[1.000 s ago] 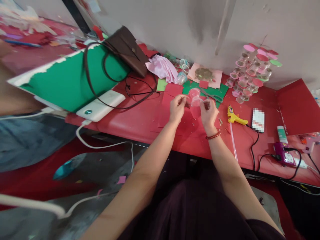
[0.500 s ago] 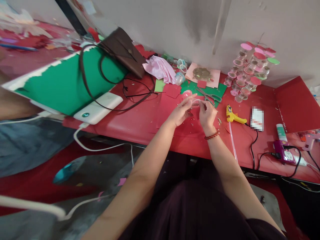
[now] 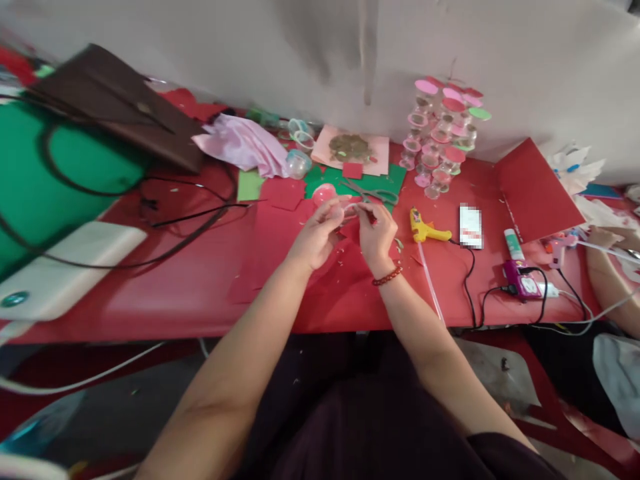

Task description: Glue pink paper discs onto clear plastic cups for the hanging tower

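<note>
My left hand [image 3: 316, 235] and my right hand [image 3: 376, 230] meet over the red table [image 3: 190, 293], fingers pinched around a small clear plastic cup [image 3: 350, 211] held between them. A red bead bracelet sits on my right wrist. Just beyond the hands a pink round piece [image 3: 324, 194] lies on red paper squares [image 3: 283, 193]. Scissors [image 3: 375, 195] rest on green paper [image 3: 373, 181] right behind my fingers. A yellow glue gun [image 3: 425, 231] lies to the right of my right hand.
A stack of clear cups with pink, red and green lids [image 3: 443, 137] stands by the wall. A brown bag [image 3: 115, 107], green board [image 3: 45, 167], white power bank [image 3: 55, 277] and cables lie left. A red card [image 3: 537, 190], glue stick [image 3: 513, 245] and another person's arm [image 3: 607, 267] are right.
The view has swung to the right, so everything sits further left in frame. Both hands have stayed together on the small cup and lowered slightly toward the table.
</note>
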{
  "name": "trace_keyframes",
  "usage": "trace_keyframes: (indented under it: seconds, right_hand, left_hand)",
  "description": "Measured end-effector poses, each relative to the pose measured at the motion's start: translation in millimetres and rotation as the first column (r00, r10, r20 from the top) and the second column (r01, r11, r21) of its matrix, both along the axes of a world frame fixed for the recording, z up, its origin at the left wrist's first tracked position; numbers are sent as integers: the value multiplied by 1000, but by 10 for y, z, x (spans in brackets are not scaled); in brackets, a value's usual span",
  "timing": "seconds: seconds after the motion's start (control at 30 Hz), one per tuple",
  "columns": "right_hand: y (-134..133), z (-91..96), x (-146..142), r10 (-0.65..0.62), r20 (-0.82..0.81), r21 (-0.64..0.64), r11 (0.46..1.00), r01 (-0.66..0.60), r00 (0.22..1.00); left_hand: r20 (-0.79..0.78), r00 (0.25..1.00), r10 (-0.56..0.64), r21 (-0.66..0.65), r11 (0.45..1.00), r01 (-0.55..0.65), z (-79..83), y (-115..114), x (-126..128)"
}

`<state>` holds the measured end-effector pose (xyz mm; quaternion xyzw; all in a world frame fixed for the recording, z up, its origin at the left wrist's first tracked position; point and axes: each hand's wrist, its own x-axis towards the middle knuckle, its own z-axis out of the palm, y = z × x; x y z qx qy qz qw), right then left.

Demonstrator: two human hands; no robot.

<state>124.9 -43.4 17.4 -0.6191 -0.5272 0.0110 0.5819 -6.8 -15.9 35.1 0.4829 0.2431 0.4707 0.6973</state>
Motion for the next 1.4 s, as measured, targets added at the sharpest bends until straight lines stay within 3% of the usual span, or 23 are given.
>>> trace_keyframes:
  seconds: [0.13,0.23,0.53,0.87,1.13,1.4]
  right_hand:
    - [69,-56,52,-125,-73,-68,990,120,989]
    - [94,-95,55,-153,-91,-51,988,149,984]
    - [96,-70,-10,-81,-51,-90,993,76,995]
    - [57,-33,2,-12,-7,-48,999,12,1000]
    - [24,0,100,8,1,21,1000,-8,1000]
    - [20,12,156,-1,129,71,997,-8,992]
  left_hand:
    - [-140,990,-19,35,999,24,68,107,99]
    - [-191,981,-18,43,999,26,71,165,116]
    - [-238,970,-45,25,998,53,127,187,5]
    - [-221,970,-105,4,994,108,147,254,-81]
    - [-135,984,-112,19,993,116,194,171,-26]
    - [-132,979,-155,42,986,162,137,184,-45]
